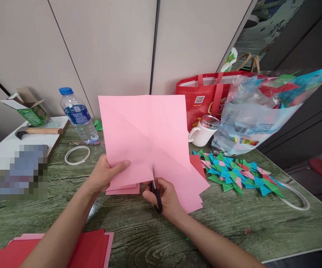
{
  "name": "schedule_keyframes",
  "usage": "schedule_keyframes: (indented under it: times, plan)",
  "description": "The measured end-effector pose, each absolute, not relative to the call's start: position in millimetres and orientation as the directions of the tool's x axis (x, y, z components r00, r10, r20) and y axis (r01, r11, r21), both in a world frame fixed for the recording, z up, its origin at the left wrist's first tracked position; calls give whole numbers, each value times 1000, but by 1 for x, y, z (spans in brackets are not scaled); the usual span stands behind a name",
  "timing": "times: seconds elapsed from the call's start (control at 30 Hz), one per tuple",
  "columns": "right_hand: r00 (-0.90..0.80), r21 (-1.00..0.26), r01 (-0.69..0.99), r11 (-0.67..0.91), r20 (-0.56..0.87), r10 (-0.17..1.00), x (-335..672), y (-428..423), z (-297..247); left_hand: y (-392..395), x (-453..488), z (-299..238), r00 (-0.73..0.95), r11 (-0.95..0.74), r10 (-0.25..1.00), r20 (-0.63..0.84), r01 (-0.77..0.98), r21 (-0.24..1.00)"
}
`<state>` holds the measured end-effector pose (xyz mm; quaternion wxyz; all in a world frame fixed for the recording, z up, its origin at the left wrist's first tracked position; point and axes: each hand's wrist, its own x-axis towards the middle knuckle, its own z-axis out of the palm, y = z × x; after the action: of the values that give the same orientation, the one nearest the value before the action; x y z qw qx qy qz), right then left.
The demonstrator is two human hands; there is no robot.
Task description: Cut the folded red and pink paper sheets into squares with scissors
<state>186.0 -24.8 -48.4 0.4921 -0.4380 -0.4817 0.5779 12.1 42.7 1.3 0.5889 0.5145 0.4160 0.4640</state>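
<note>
A large pink sheet of paper [144, 130] with faint crease lines is held up in front of me. My left hand [107, 173] pinches its lower left edge, thumb on the near side. In my right hand [163, 197] are black-handled scissors [157, 195], their blades at the bottom edge of the sheet near its middle. Behind and below it, more pink paper [190, 190] lies on the table, partly hidden, beside a red piece [197, 167]. A stack of red and pink sheets [91, 247] sits at the front left, partly under my left forearm.
On the left are a water bottle [77, 117], a tape roll [77, 155], a hammer [38, 130] and a small open box [32, 111]. Folded paper pieces [236, 173], a white mug [202, 134], a red bag [188, 93] and a plastic bag [250, 126] stand right.
</note>
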Motion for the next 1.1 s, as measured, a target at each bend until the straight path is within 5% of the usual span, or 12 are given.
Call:
schedule_keyframes:
  times: [1.1]
  plan:
    - [-151,-979,-198,-41,-11,989,187,-23,-46,40,16,5,268,32,963,-21,-37,999]
